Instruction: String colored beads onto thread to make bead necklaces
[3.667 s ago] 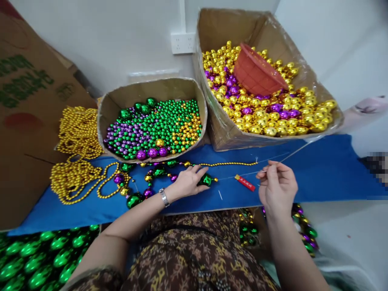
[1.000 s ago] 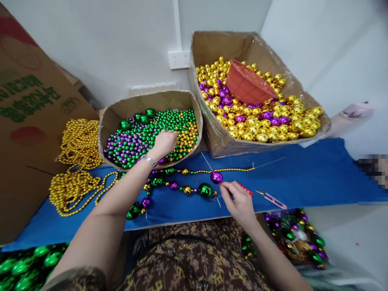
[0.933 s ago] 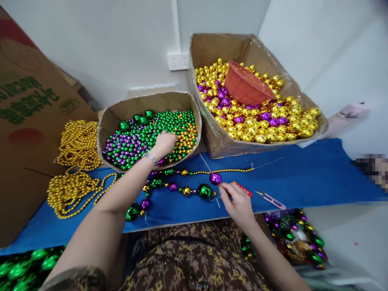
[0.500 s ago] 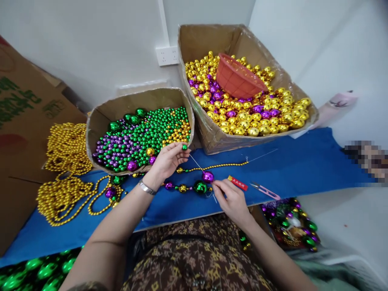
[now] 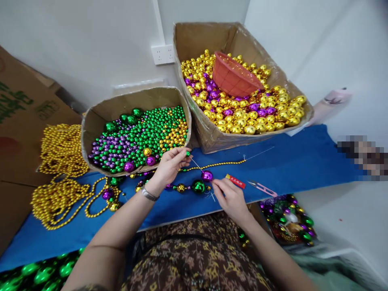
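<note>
My left hand point(image 5: 173, 163) is closed in a pinch on a small green bead point(image 5: 188, 153), above the front edge of the smaller box. A thin pale strand, thread or needle, runs from it down to a large shiny purple bead point(image 5: 207, 176). At that bead's lower right side, the fingertips of my right hand point(image 5: 230, 199) are pinched together; they seem to grip the bead, though the strand's end is hidden there. Beside it a large green bead point(image 5: 199, 186) lies on a strung row of mixed beads. Behind, a gold bead string point(image 5: 224, 163) stretches across the blue cloth point(image 5: 303, 161).
A cardboard box point(image 5: 91, 113) holds small green, purple and gold beads. The larger box point(image 5: 209, 139) holds gold and purple beads and a red basket point(image 5: 235, 76). Gold bead strings point(image 5: 60, 198) lie left. Pink thread snips point(image 5: 263, 188) and a red packet point(image 5: 235, 181) lie right.
My left hand has come slightly down and right with the green bead, nearer the purple bead. My right hand has hardly moved. The whole view has shifted a little.
</note>
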`<control>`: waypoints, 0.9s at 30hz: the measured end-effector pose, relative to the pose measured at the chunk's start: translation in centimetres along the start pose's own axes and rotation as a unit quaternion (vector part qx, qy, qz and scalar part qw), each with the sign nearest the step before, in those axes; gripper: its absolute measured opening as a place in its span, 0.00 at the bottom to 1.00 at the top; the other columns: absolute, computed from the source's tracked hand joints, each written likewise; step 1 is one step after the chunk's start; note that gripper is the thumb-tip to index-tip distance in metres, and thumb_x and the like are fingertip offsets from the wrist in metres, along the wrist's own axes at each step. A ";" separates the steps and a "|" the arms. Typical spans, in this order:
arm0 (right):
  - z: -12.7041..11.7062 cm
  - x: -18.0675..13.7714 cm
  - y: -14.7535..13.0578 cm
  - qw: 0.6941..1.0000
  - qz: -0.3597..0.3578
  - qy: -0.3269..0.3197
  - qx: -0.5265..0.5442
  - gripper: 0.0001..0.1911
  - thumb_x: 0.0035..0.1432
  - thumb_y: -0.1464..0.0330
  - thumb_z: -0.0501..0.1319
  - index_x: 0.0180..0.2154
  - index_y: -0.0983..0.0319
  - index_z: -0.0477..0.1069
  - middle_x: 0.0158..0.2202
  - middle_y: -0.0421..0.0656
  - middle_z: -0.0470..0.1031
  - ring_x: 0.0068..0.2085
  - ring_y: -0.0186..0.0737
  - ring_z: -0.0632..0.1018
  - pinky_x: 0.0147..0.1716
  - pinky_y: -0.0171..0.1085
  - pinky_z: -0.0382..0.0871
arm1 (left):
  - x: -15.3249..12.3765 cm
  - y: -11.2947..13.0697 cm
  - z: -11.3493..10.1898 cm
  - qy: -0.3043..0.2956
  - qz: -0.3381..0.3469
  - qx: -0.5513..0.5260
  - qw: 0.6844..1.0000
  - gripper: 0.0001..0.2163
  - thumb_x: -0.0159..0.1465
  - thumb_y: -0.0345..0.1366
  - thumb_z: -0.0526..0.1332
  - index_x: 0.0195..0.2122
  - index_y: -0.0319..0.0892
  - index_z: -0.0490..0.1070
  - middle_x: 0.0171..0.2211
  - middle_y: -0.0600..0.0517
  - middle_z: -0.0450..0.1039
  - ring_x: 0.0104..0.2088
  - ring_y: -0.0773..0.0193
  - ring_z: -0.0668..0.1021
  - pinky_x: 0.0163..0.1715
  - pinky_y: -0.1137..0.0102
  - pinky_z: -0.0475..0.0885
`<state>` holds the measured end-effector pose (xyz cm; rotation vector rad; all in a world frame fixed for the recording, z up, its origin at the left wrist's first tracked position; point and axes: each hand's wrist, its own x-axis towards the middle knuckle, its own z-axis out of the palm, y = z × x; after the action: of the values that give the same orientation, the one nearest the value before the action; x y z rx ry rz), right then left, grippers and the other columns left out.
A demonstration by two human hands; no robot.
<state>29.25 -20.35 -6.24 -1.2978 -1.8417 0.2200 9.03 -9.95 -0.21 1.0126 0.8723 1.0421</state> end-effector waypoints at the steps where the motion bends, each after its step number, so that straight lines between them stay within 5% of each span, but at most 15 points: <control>1: 0.1 0.0 0.3 1.000 0.005 0.002 -0.006 0.08 0.65 0.70 0.55 0.42 0.60 0.72 0.33 0.44 0.76 0.33 0.38 0.78 0.37 0.36 0.72 | -0.1 -0.2 0.3 0.001 0.020 0.035 0.999 0.14 0.56 0.42 0.68 0.39 0.38 0.75 0.32 0.50 0.77 0.30 0.68 0.78 0.29 0.75 0.73; 7: 1.8 -1.4 3.5 0.993 0.112 -0.010 -0.024 0.10 0.65 0.66 0.54 0.44 0.61 0.71 0.36 0.46 0.79 0.36 0.41 0.80 0.39 0.37 0.73 | 0.1 -4.5 2.9 -0.063 0.108 0.220 0.968 0.12 0.60 0.43 0.64 0.38 0.40 0.76 0.32 0.50 0.77 0.32 0.65 0.77 0.34 0.72 0.71; 13: 2.1 -2.8 5.7 0.982 0.160 -0.064 -0.072 0.11 0.61 0.71 0.53 0.43 0.62 0.72 0.36 0.46 0.80 0.35 0.43 0.80 0.35 0.38 0.74 | 1.2 -8.6 4.2 -0.185 0.167 0.401 0.882 0.09 0.65 0.39 0.59 0.35 0.44 0.77 0.37 0.48 0.79 0.38 0.59 0.78 0.44 0.65 0.69; 18: -0.6 -1.5 4.5 0.988 0.155 -0.001 0.003 0.14 0.64 0.65 0.55 0.49 0.60 0.71 0.40 0.45 0.77 0.32 0.37 0.78 0.36 0.36 0.74 | 1.9 -8.8 5.3 -0.240 0.171 0.437 0.850 0.07 0.65 0.36 0.58 0.34 0.44 0.76 0.34 0.48 0.78 0.36 0.58 0.76 0.43 0.65 0.67; 21: -1.2 -0.4 3.6 0.988 0.150 0.026 0.031 0.11 0.64 0.63 0.56 0.43 0.60 0.74 0.38 0.44 0.76 0.30 0.35 0.76 0.34 0.35 0.73 | 2.0 -8.6 6.2 -0.262 0.135 0.452 0.842 0.06 0.63 0.33 0.59 0.30 0.43 0.75 0.30 0.48 0.76 0.33 0.60 0.75 0.39 0.68 0.66; 27: -3.1 1.6 5.1 0.955 0.225 0.165 0.103 0.11 0.62 0.59 0.59 0.34 0.60 0.70 0.32 0.41 0.74 0.30 0.34 0.74 0.29 0.33 0.70 | 3.1 -8.1 7.5 -0.318 0.086 0.377 0.865 0.10 0.66 0.37 0.54 0.34 0.40 0.73 0.30 0.51 0.77 0.30 0.65 0.75 0.33 0.73 0.66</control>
<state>34.87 -17.73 -6.36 -1.4886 -1.1950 0.3994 18.98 -10.16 -5.98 1.9876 0.6287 0.4083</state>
